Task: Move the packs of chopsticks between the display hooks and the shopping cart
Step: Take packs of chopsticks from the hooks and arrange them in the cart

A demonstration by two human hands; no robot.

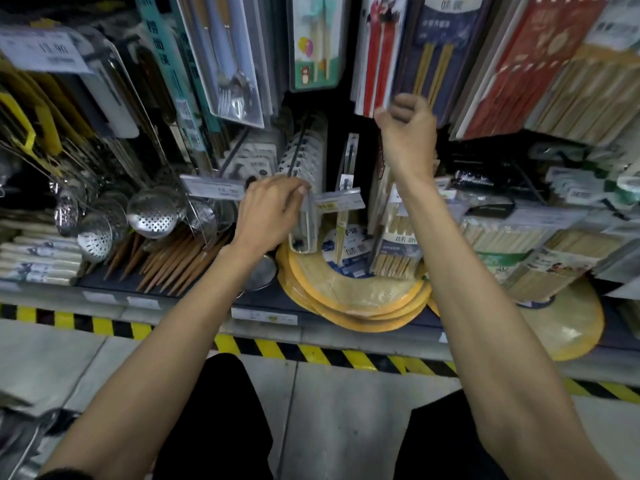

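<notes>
Packs of chopsticks hang on display hooks across the shelf front. My left hand (268,211) pinches the top of a slim clear chopstick pack (308,230) that hangs down at the end of a dark display hook (298,147), beside a price tag (341,202). More packs of the same kind (304,157) sit further back on that hook. My right hand (407,136) is raised higher, its fingers curled against the lower edge of a red-and-white chopstick pack (375,57) and a navy pack (436,53) hanging above. The shopping cart is not clearly in view.
Metal strainers (152,213) and loose wooden chopsticks (180,261) lie on the shelf at the left. Round yellow-rimmed mats (349,299) and boxed bamboo chopsticks (398,251) fill the shelf below. Red packs (526,64) hang at the right. A yellow-black striped shelf base (311,355) runs along the floor.
</notes>
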